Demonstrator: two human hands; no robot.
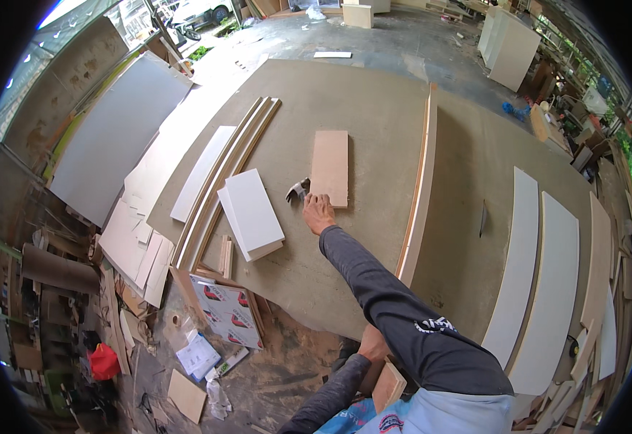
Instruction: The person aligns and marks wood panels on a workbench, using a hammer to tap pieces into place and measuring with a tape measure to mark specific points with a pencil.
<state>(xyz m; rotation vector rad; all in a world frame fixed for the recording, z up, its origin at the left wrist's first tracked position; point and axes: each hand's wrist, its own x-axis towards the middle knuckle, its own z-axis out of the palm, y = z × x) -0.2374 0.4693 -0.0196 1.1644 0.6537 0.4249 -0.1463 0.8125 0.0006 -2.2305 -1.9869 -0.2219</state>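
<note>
R grip point(319, 215): fingers curled down at the claw hammer point(298, 189), its head poking out past them; can't tell if they're pinching the handle, hand hides it. Hammer's over the mid part of the surface point(374, 94), just L of the plywood pc point(330, 163). L grip point(375, 343) is low by a wood block point(388, 389), partly hidden; can't tell if it's closed on it.

Risks, my guess: loose hold nr the head cld let the hammer twist or drop; claw or knuckles cld catch the plywood pc & mark or shift it. R sleeve point(392, 293) crosses nr the end of the long edge-on board point(418, 195), so a sideways elbow cld topple it. White board stack point(254, 210) is fanned; a bump might slide the top pc off.

Counts: 1 hammer, 1 plywood pc, 1 wood block, 1 edge-on board, min. 2 in the white stack, 1 narrow white panel point(201, 177), 2 long white panels point(516, 260) far R. Long strips point(238, 160): several, edges merge.
</note>
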